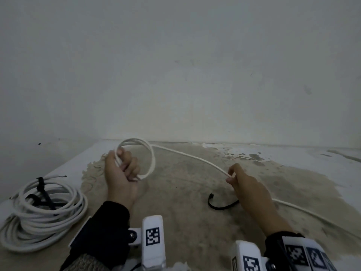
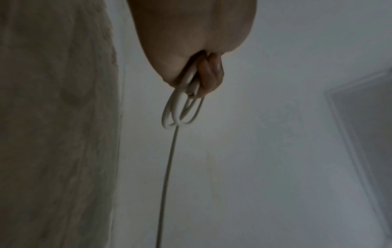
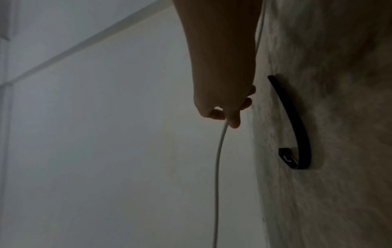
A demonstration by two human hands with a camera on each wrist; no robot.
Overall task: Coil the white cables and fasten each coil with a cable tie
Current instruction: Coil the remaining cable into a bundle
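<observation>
Left hand (image 1: 121,178) gripping perhaps three small loops of white cable (image 1: 187,154), right hand (image 1: 242,182) pinching its one free run, one loose black cable tie (image 1: 218,205), one tied cable bundle (image 1: 43,210) at left

- A plain pale wall (image 1: 195,65) filled the upper half of the head view, with a few small dark marks.
- The floor (image 1: 185,192) was worn: a mottled tan patch, with white paint remaining along the edges and flaking near the wall.
- Light was dim and grey.
- A raised pale moulding (image 3: 84,45) crossed the wall in the right wrist view.
</observation>
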